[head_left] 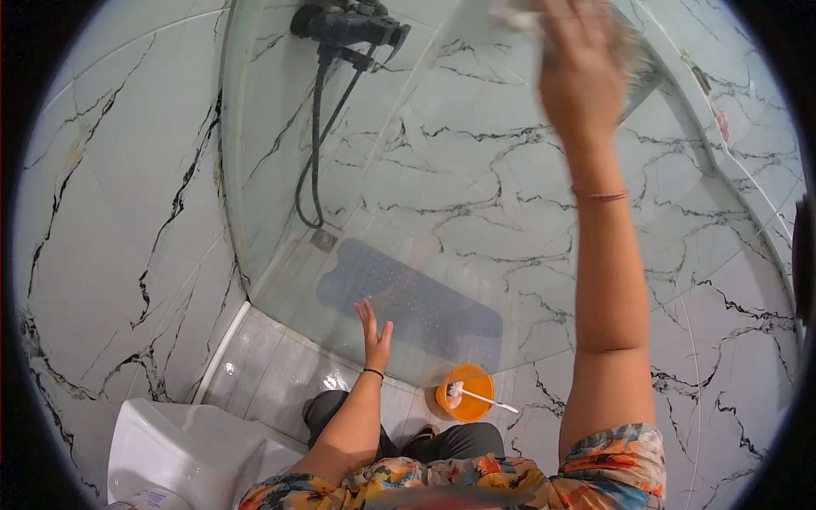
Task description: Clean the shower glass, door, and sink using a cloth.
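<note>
My right hand (pixel 582 85) is raised high along the glass shower panel (pixel 501 170), its fingers smeared by motion. Pale, blurred material shows on both sides of it, like a cloth (pixel 631 53) pressed under the fingers; its exact kind is unclear. Lower down, my left hand (pixel 376 347) holds nothing, with fingers spread and pointing up near the glass. Behind the panel, a grey-blue bath mat (pixel 408 297) lies on the shower floor. By my feet stands an orange bucket (pixel 483 410) with a white-handled brush (pixel 489 398) leaning in it.
A white toilet (pixel 157 442) stands close at my lower left. A black shower mixer (pixel 353 30) with a hanging hose (pixel 316 161) is on the wall beyond the glass, above a small floor drain (pixel 323 240). White marbled tiles cover the walls.
</note>
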Demonstrator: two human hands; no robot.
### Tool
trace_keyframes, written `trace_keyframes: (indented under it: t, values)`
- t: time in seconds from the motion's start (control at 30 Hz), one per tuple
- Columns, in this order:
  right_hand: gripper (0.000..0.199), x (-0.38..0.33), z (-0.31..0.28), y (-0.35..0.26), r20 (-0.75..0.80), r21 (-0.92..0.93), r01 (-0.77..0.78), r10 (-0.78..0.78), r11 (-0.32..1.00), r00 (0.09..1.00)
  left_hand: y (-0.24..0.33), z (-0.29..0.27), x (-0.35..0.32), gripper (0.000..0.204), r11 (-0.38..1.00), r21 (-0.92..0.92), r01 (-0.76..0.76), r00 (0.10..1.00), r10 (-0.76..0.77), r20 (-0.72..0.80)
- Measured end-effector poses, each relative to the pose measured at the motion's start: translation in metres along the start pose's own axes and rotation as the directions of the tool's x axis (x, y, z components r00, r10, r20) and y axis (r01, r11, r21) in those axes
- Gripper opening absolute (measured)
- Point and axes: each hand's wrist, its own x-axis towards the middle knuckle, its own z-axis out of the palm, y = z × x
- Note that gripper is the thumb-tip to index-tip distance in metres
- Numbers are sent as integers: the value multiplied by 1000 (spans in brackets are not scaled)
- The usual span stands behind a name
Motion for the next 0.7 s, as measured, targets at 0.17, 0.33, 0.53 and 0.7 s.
trace_keyframes:
  t: [0.17,0.33,0.53,0.7]
  values:
    - [46,-107,-58,-150,23,686,315,-453,656,891,-14,-8,-3,73,999,37,-13,1000,14,-8]
    - [40,-220,-65,-167,-52,918,352,-821,185,569,-23,-5,-1,72,999,21,-37,999,37,34]
    - [52,-43,1,-14,-36,542,204,-220,815,975,-3,-9,-1,71,1000,24,5,1000,-5,18]
    - [30,13,8,63,-65,482,-159,216,862,974,0,-8,2,72,999,-22,25,999,-24,35]
